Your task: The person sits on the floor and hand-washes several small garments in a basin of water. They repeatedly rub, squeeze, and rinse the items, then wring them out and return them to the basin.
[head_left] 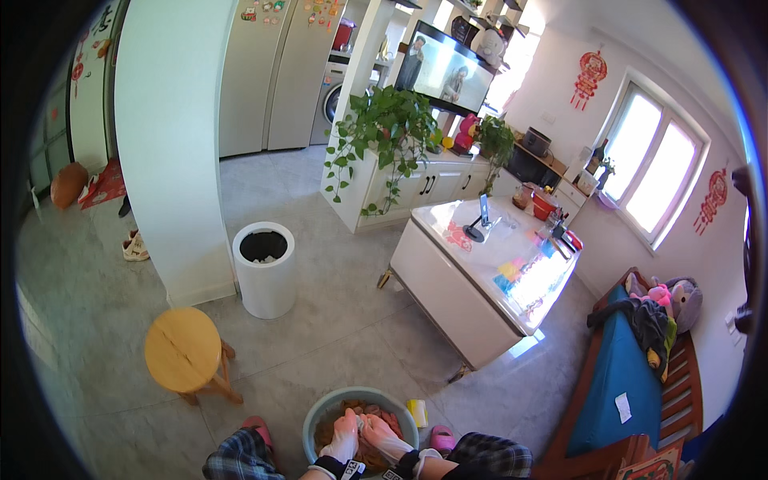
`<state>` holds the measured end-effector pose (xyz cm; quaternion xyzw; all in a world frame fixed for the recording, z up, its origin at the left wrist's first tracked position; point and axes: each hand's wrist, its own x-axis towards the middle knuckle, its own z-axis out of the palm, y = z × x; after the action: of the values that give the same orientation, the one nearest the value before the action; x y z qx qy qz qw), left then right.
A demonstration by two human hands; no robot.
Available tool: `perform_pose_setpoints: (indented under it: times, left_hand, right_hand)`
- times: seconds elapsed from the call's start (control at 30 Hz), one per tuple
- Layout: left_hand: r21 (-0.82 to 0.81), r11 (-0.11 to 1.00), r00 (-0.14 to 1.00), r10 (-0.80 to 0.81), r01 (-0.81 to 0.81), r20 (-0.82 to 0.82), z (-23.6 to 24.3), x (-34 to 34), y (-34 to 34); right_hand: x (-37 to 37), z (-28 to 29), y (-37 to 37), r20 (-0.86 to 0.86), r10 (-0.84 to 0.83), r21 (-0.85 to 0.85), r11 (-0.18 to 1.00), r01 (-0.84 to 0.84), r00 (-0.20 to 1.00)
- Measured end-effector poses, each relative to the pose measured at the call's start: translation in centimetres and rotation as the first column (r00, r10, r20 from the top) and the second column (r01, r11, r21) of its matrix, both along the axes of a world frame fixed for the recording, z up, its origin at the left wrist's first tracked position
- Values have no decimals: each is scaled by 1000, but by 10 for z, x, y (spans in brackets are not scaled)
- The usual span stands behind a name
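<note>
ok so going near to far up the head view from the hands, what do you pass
left hand and right hand together in the blue-green basin → round wooden stool → white cylindrical bin → trailing green plant on the white cabinet → television

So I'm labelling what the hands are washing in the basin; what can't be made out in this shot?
- Item gripped between left hand and right hand: too small, covered by the fingers.
- Contents of the basin: brownish, blurred, partly behind the hands.
- Forearms: cut off by the lower edge.
- Small yellow object beside the basin: too small to identify.
- White bin: dark inside.
</note>
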<state>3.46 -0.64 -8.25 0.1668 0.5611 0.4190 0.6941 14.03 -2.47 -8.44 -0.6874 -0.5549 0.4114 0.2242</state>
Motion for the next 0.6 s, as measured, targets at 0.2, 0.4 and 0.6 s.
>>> perform_pose_setpoints:
  times: [0.2, 0.4, 0.6]
  left_hand:
    - [-31, 988, 977, -154, 151, -147, -58, -12, -12]
    - [-212, 976, 994, 26, -49, -110, -100, -28, -18]
    - [-269, 955, 928, -209, 126, -308, -134, -37, -37]
  right_hand:
    - [14, -69, -1, -523, -276, -407, 912, 48, 806]
    - [37, -110, -8, -615, -152, -356, 929, -101, 774]
    - [30, -142, -19, 53, 191, -113, 976, -184, 980]
